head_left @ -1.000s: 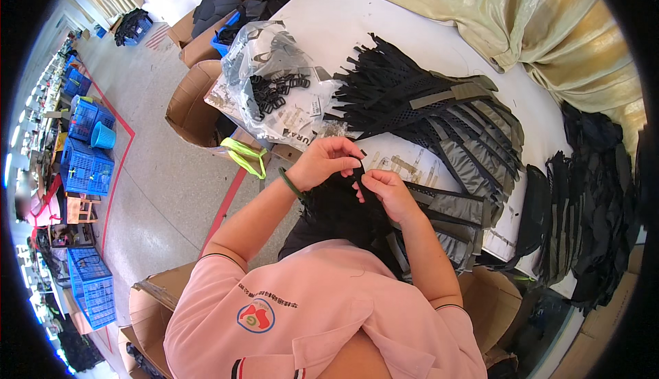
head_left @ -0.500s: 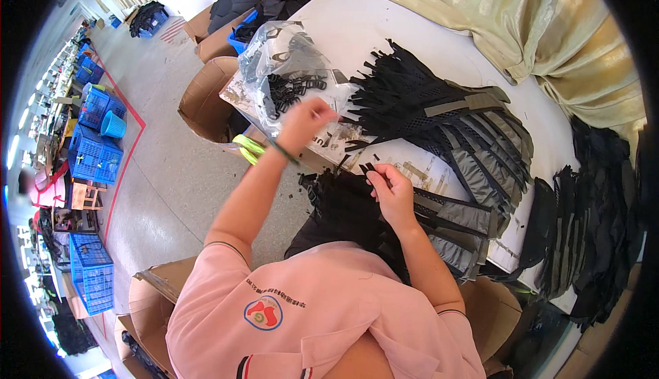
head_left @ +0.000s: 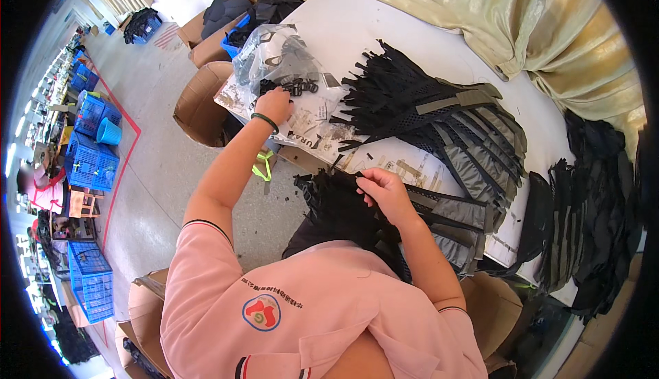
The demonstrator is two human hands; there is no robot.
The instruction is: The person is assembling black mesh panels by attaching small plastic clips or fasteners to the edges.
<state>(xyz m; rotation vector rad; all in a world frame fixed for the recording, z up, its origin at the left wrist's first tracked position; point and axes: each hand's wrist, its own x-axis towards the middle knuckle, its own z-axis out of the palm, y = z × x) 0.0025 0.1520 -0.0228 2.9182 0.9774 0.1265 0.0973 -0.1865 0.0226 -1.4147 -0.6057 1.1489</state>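
My left hand [head_left: 273, 107] reaches over the table into the mouth of a clear plastic bag [head_left: 280, 44]. Its fingers curl down against a pile of small black plastic buckles [head_left: 301, 86]; whether a buckle is between them is hidden. Close to my body, my right hand [head_left: 386, 192] is closed, thumb against fingers, on the end of a black strap [head_left: 358, 177]. That strap belongs to a bundle of black and grey mesh pieces [head_left: 449, 215] lying across my lap and the table edge. A second fanned stack of such strapped pieces [head_left: 439, 111] lies farther back on the table.
The white table [head_left: 384, 18] has gold curtains [head_left: 549, 42] behind it. More black pieces [head_left: 590, 221] hang over its right end. Open cardboard boxes [head_left: 199, 104] stand left of it. Neon-yellow straps [head_left: 263, 165] hang by its corner. Blue crates [head_left: 91, 156] line the far-left floor.
My left hand has moved from above the table's near corner left and away, onto the buckles in the bag. My right hand has shifted slightly left and down, still on the strap.
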